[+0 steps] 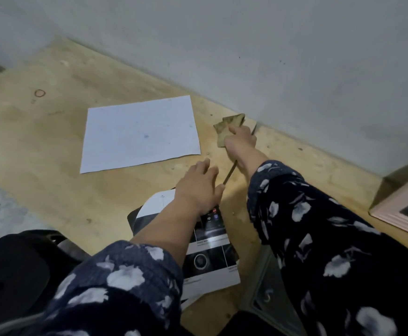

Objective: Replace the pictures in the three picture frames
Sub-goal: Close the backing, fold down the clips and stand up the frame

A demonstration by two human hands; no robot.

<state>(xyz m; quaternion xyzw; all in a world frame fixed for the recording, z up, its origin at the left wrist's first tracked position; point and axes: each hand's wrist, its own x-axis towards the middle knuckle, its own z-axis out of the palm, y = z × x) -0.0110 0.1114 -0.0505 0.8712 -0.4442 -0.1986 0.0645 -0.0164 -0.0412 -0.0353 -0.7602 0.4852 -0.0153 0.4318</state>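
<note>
Frames not yet refilled, as far as shows.
Right hand (240, 143) grips a thin stick (230, 171) and brownish scrap (228, 124); left hand (198, 184) hovers open above the printed picture (212, 253) near; pink picture frame (397, 209) sits far right on the tabletop (52, 132).

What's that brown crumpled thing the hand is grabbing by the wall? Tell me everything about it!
The brown crumpled piece looks like old, stained paper or cardboard, tan with darker blotches and creased, uneven edges. It sits on the wooden table near the grey wall, just right of the white sheet. The right hand grips its lower part, with the thumb on top, so only the upper corners show. The same hand also holds a thin dark stick.
</note>
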